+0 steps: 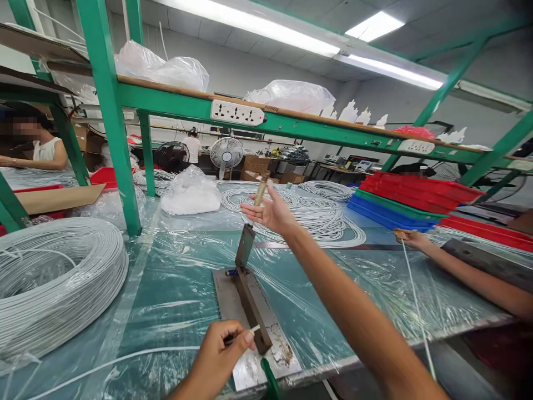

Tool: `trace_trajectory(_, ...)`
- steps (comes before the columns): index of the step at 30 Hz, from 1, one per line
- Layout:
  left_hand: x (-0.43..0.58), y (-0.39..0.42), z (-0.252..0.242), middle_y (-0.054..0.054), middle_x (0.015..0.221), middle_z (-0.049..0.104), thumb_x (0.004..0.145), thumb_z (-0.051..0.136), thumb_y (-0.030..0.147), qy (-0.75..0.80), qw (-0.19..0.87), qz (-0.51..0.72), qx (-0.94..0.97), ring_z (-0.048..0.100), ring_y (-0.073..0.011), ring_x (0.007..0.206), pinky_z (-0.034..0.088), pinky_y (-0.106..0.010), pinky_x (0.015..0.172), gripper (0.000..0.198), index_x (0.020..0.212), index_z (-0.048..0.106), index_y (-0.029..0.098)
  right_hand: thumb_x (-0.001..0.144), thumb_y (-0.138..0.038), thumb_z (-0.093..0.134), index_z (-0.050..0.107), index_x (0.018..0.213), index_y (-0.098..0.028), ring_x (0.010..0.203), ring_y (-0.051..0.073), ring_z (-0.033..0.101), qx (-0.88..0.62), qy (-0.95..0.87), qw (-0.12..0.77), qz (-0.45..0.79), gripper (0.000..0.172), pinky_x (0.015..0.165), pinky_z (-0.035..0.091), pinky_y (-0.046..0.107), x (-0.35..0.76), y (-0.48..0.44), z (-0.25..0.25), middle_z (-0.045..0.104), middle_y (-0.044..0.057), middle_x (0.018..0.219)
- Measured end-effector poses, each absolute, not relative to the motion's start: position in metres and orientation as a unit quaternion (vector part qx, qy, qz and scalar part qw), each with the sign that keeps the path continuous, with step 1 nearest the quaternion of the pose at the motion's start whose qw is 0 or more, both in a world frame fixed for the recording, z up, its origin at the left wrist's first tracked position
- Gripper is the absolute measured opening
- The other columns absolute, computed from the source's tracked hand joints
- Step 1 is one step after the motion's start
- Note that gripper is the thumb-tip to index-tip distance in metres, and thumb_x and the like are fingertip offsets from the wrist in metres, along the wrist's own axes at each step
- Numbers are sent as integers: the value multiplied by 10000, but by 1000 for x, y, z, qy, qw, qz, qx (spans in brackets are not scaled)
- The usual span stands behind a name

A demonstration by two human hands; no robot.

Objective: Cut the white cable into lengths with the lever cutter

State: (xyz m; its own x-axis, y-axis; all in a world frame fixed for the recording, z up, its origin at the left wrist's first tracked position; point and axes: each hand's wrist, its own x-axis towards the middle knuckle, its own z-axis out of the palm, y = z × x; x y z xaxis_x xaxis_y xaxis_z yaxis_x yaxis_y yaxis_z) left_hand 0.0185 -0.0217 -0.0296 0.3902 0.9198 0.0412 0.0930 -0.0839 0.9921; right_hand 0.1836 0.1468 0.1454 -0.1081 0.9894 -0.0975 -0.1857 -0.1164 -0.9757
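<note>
My left hand [220,355] pinches the end of a white cable [154,351] between thumb and fingers. The cable tip sticks out over the lower end of the bar on a bench-mounted lever tool [250,311]. The tool has a worn metal base plate, a blue spring and a raised lever arm [245,247]. My right hand [270,211] is at the top of that lever, by its brass-coloured handle [261,190]. Its fingers are stretched out and the thumb is up, not wrapped round the handle. A green handle-like piece [270,378] shows at the table's front edge.
A large white cable coil [58,283] lies at left, and loose coils [308,216] lie behind the tool. Red, green and blue trays [408,194] are stacked at right. A co-worker's hand [410,239] holds a cable there. A green shelf frame [175,100] crosses above the table.
</note>
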Motion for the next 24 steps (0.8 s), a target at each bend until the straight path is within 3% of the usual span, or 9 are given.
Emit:
trace_trajectory(4, 8, -26, -26, -12, 620, 445, 776, 407, 760, 395, 541, 392, 631, 401, -132, 631, 274, -240, 594, 685, 715, 658, 125, 984, -555, 248, 385, 1302, -130, 823, 165, 640, -485, -445, 515, 549, 548, 708, 509, 264, 156, 203, 117, 639, 123, 1003)
trace_trajectory(9, -5, -33, -7, 34, 526, 324, 768, 441, 752, 383, 588, 417, 578, 301, -98, 521, 205, -236, 529, 665, 686, 610, 114, 973, -433, 446, 493, 1229, -120, 806, 178, 614, -518, -462, 539, 478, 408, 747, 514, 359, 136, 233, 90, 603, 90, 1014)
trace_trajectory(14, -25, -36, 23, 44, 463, 344, 741, 524, 731, 372, 613, 518, 466, 276, -76, 468, 205, -206, 490, 610, 625, 557, 132, 931, -228, 487, 342, 1376, -198, 810, 142, 597, -472, -550, 561, 400, 470, 777, 479, 291, 125, 194, 77, 612, 40, 985)
trace_trajectory(17, -40, -35, 45, 63, 455, 300, 752, 575, 678, 334, 609, 612, 378, 230, -66, 458, 214, -183, 464, 549, 605, 504, 154, 852, -215, 523, 483, 1275, -187, 641, 123, 587, -400, -646, 473, 446, 425, 672, 479, 237, 117, 131, 62, 621, -10, 743)
trace_trajectory(20, -46, -33, 68, 82, 438, 212, 746, 641, 607, 280, 599, 682, 313, 156, -69, 437, 246, -171, 427, 509, 571, 446, 171, 712, -219, 651, 593, 1091, -159, 526, 129, 584, -280, -738, 260, 556, 388, 526, 473, 216, 105, 59, 38, 624, -7, 682)
trace_trajectory(22, -43, -32, 80, 86, 429, 194, 744, 673, 557, 248, 598, 702, 295, 123, -70, 425, 261, -168, 400, 493, 556, 424, 175, 687, -321, 713, 554, 1004, -159, 527, 106, 578, -188, -746, 136, 625, 390, 491, 455, 180, 95, 19, 20, 618, 10, 750)
trace_trajectory(24, -36, -31, 88, 83, 422, 221, 749, 670, 549, 238, 596, 707, 297, 137, -71, 408, 261, -166, 378, 485, 556, 424, 178, 700, -530, 694, 498, 873, -158, 526, 84, 558, -145, -712, 113, 678, 454, 499, 453, 166, 86, -8, 5, 595, 25, 753)
